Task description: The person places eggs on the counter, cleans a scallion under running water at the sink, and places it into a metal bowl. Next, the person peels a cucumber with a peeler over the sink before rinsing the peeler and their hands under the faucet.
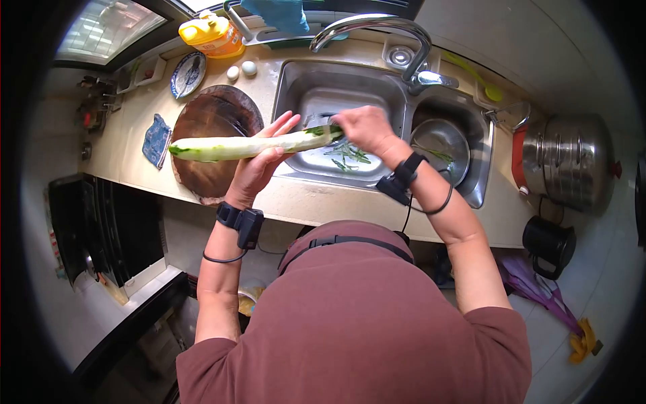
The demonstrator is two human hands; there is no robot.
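A long, pale green celtuce stem (232, 147) lies almost level across my left hand (257, 161), above the counter and the sink's near-left edge. My left thumb presses its near side, and the fingers stretch out behind it. Most of the stem is bare and whitish, with dark green skin at the right end. My right hand (367, 129) is closed at that end, around a small tool that looks like a peeler, mostly hidden by the fingers. Green peel strips (348, 156) lie in the left sink basin (296, 87) below.
A round wooden chopping board (202, 114) sits left, beside a blue cloth (157, 140). Behind are two eggs (249, 68), a patterned plate (188, 74) and a yellow jug (214, 35). The faucet (377, 23) arches over the sink. A metal strainer (452, 138) occupies the right basin; a steel pot (568, 161) stands right.
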